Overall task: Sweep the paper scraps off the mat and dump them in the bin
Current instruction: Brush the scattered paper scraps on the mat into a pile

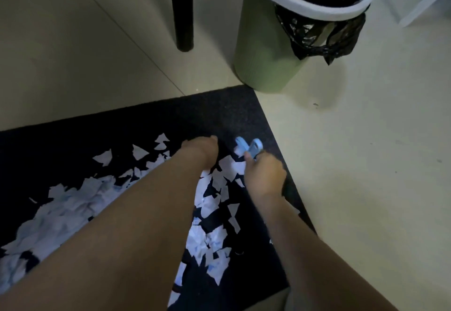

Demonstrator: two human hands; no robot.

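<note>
Black rectangular floor mat (219, 113) is bearing torn white paper scraps (73, 203) lying mostly behind and left of both hands; green bin with black liner (268, 49) is standing just beyond its far corner, nearer the right hand (264, 176), which is gripping a light-blue plastic tool (251, 148); left hand (202, 149), fingers hidden, cannot be told.

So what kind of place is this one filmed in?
Probably an indoor room, a home or office: pale tiled floor, a green bin with a black liner, a black furniture leg and a dark mat.
</note>
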